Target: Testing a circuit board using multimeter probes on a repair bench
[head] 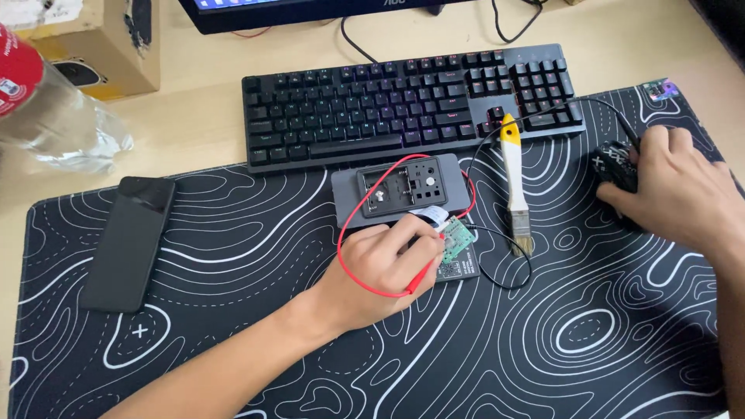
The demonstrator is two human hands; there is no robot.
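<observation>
Pinching a red probe (pixel 423 273), the left hand (pixel 380 268) presses its tip onto a small green circuit board (pixel 458 237) on the patterned mat (pixel 256 256). Farther right, the right hand (pixel 679 186) cups a black mouse (pixel 617 174); a yellow-handled brush (pixel 514 182) lies between, before the keyboard (pixel 403 101).

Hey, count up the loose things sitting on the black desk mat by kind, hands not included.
Smartphone: 1
Grey holder block: 1
Green circuit board: 1
Red probe lead: 1
Brush: 1
Mouse: 1
Total: 6

Both forearms are bare, with no sleeves, rings or watch showing.
</observation>
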